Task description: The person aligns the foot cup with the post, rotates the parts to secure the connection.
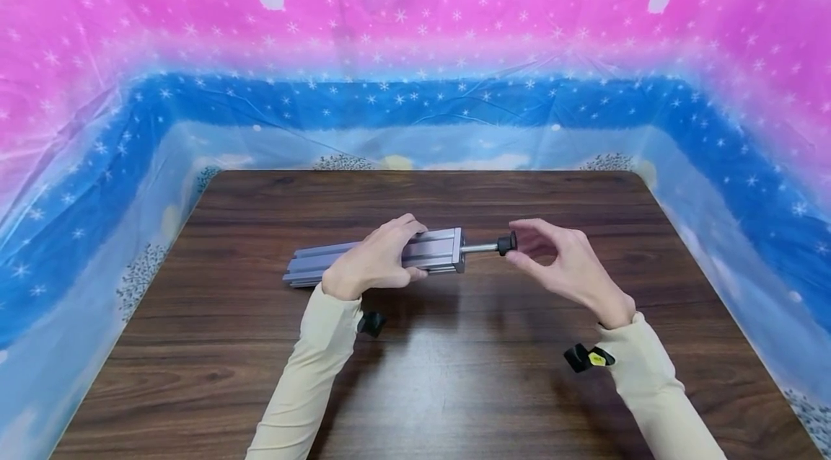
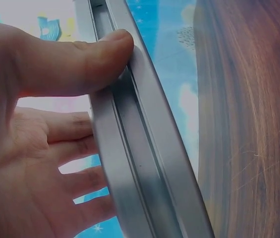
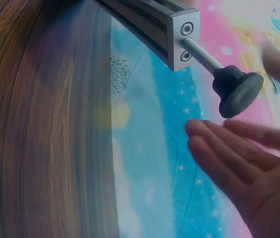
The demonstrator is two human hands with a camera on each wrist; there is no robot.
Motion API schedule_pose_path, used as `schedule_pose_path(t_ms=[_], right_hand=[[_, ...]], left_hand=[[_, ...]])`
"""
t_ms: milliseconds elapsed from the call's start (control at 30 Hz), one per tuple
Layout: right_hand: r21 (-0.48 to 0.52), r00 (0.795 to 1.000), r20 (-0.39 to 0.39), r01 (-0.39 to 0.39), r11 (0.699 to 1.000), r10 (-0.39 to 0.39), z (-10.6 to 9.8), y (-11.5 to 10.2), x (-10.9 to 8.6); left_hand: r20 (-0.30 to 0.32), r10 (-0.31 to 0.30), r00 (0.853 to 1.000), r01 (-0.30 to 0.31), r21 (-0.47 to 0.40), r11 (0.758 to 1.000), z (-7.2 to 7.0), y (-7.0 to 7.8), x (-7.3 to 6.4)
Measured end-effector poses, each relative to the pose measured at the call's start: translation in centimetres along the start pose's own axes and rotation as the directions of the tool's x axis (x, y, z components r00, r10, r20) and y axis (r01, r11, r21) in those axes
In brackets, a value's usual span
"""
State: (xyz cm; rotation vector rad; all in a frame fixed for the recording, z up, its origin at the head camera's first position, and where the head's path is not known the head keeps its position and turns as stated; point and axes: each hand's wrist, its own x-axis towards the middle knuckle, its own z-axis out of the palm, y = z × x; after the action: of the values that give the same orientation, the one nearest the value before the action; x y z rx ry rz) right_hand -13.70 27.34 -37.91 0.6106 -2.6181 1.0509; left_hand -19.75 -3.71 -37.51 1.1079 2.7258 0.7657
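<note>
Yellow tag [image 1: 597, 358] near right, too small to read; left hand [image 1: 376, 258] clamped round the bar [image 1: 433, 251], right hand [image 1: 571, 265] bent, thumb and fingers apart beside black foot [image 1: 506, 244]

We see a silver grooved metal profile [image 1: 433, 251] gripped sideways in the left hand [image 1: 375, 259], its end plate [image 3: 176, 49] facing the right hand [image 1: 576, 267]; a threaded rod [image 1: 480, 248] juts out there, its black foot [image 1: 503, 244] just beside that hand's fingers.

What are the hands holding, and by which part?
The left hand grips the bar by its long sides, around mid-length; the right hand holds nothing, open beside the foot.
</note>
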Motion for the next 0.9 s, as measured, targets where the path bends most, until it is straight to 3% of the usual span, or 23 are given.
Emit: schedule_pose_path(t_ms=[167,333,600,900], right_hand=[[-0.007,0.982,-0.022,0.185,0.983,-0.186,-0.15,0.17,-0.2],[-0.03,0.967,-0.036,0.251,0.968,-0.252,-0.08,0.13,-0.13],[-0.013,0.972,-0.035,0.233,0.972,-0.233,-0.13,0.27,0.04],[0.021,0.998,-0.005,0.06,0.998,-0.06,0.22,0.53,-0.03]], left_hand=[[-0.006,0.006,1.0,-0.006,-0.005,1.0,-0.01,-0.02,0.08],[-0.006,-0.003,1.0,0.003,-0.007,1.0,-0.08,-0.03,0.01],[-0.007,-0.005,1.0,0.005,-0.002,1.0,-0.07,0.0,-0.1],[0.001,-0.012,1.0,0.012,-0.015,1.0,0.24,-0.11,-0.09]])
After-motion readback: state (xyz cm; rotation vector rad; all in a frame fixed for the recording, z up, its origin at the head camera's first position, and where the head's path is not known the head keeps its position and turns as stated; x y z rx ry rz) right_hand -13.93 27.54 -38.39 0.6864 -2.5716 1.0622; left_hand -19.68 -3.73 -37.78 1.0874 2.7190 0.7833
